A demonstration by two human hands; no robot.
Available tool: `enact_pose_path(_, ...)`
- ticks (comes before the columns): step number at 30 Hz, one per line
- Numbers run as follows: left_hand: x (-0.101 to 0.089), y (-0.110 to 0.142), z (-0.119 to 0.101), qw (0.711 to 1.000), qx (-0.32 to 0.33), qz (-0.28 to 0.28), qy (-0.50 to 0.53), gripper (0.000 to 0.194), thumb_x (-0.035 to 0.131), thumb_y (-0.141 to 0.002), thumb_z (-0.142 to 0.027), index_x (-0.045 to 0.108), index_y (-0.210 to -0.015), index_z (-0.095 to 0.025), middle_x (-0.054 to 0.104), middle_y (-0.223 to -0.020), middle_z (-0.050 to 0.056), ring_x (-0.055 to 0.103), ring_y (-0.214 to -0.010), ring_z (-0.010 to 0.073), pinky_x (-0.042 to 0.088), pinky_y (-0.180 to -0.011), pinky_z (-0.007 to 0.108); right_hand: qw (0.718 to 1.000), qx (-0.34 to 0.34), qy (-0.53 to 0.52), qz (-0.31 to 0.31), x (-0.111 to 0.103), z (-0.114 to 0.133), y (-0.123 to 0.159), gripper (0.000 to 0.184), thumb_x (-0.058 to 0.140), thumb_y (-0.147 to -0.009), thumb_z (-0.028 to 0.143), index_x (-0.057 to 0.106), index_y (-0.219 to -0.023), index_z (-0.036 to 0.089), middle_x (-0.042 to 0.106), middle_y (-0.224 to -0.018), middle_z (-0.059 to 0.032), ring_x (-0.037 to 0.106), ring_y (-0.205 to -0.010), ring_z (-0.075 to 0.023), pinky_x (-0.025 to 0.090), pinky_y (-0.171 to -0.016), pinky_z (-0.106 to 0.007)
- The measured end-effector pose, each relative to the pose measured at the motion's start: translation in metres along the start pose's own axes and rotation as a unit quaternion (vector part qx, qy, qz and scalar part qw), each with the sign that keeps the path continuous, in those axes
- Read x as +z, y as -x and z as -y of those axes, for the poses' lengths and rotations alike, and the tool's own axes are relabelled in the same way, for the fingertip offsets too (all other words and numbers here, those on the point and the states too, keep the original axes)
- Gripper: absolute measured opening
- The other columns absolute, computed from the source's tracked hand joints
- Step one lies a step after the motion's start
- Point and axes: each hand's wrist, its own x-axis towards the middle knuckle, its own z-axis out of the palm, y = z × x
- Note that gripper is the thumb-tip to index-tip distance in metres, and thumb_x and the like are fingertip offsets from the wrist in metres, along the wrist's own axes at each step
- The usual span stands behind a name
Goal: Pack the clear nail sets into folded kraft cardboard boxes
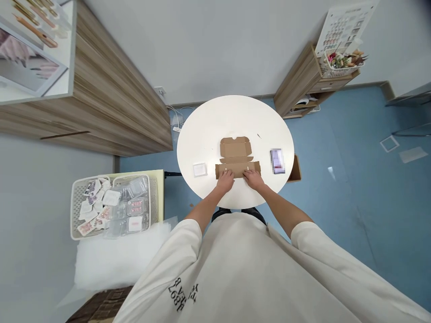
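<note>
An unfolded brown cardboard box point(235, 149) lies on the white oval table point(232, 112), its flaps spread and its wider panel toward me. My left hand point(225, 180) grips the near panel left of centre, fingers bent over the cardboard. Right of centre, my right hand point(253, 179) holds the same near panel in a similar way. Both thumbs are hard to make out at the near edge. To the left sits a small clear-and-white case point(200, 169). A blurred purple rectangular item point(278, 160) lies to the right.
A small dark sliver point(259, 135) lies near the table's far right side. Left of me, white baskets point(153, 197) hold cards and clear plastic cases, beside white wrapping sheets point(117, 255). Wooden cabinets point(121, 80) flank the table, and a brown bin point(296, 170) stands by its right edge.
</note>
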Motion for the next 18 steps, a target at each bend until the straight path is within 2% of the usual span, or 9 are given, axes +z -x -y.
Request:
enact_pose_path(5,-0.008,-0.025,-0.009,0.999,-0.011,0.044,0.010,0.027,0.045,-0.100,-0.021,0.056,-0.125,-0.017,0.056,-0.132,0.015,0.057,-0.121,0.0271,0.041,-0.104,0.042,0.999,0.005,-0.037,0.016,-0.011,-0.009,-0.008,0.033,0.045,-0.101,0.029,0.065,-0.127,0.021,0.063,-0.134,-0.0103,0.056,-0.120,-0.0278,0.043,-0.097,-0.040)
enact_pose_path(8,-0.013,-0.030,-0.009,0.998,-0.021,0.064,0.014,0.027,0.044,-0.101,-0.022,0.057,-0.124,-0.018,0.055,-0.136,0.015,0.061,-0.115,0.0267,0.046,-0.099,0.041,0.995,0.038,-0.091,-0.016,-0.025,-0.016,-0.020,0.035,0.041,-0.103,0.032,0.067,-0.124,0.021,0.066,-0.125,-0.0105,0.057,-0.117,-0.0258,0.044,-0.098,-0.037)
enact_pose_path(10,-0.015,-0.030,-0.009,0.997,-0.029,0.067,0.011,0.029,0.046,-0.101,-0.023,0.056,-0.127,-0.018,0.045,-0.149,0.016,0.062,-0.114,0.0276,0.049,-0.096,0.041,0.987,0.076,-0.120,-0.079,-0.036,-0.023,-0.034,0.036,0.038,-0.103,0.029,0.067,-0.123,0.020,0.063,-0.130,-0.0121,0.054,-0.121,-0.0256,0.042,-0.103,-0.037)
enact_pose_path(13,-0.017,-0.029,-0.009,0.996,-0.046,0.075,0.009,0.035,0.049,-0.099,-0.025,0.052,-0.134,-0.020,0.021,-0.166,0.015,0.065,-0.110,0.0286,0.053,-0.087,0.041,0.963,0.156,-0.162,-0.149,-0.051,-0.036,-0.062,0.035,0.045,-0.098,0.030,0.069,-0.123,0.021,0.051,-0.146,-0.0129,0.048,-0.130,-0.0300,0.041,-0.108,-0.043)
enact_pose_path(15,-0.018,-0.030,-0.010,0.995,-0.053,0.086,0.014,0.041,0.049,-0.099,-0.025,0.047,-0.140,-0.021,0.009,-0.170,0.014,0.066,-0.107,0.0283,0.055,-0.083,0.041,0.948,0.190,-0.216,-0.137,-0.057,-0.044,-0.080,0.036,0.050,-0.095,0.031,0.069,-0.123,0.021,0.051,-0.147,-0.0124,0.051,-0.129,-0.0300,0.042,-0.108,-0.043)
enact_pose_path(18,-0.019,-0.034,-0.010,0.993,-0.061,0.096,0.021,0.050,0.050,-0.098,-0.024,0.040,-0.147,-0.025,-0.005,-0.171,0.013,0.067,-0.105,0.0280,0.056,-0.081,0.042,0.923,0.194,-0.316,-0.108,-0.059,-0.052,-0.098,0.038,0.047,-0.094,0.028,0.069,-0.125,0.022,0.065,-0.132,-0.0084,0.060,-0.117,-0.0239,0.047,-0.103,-0.038)
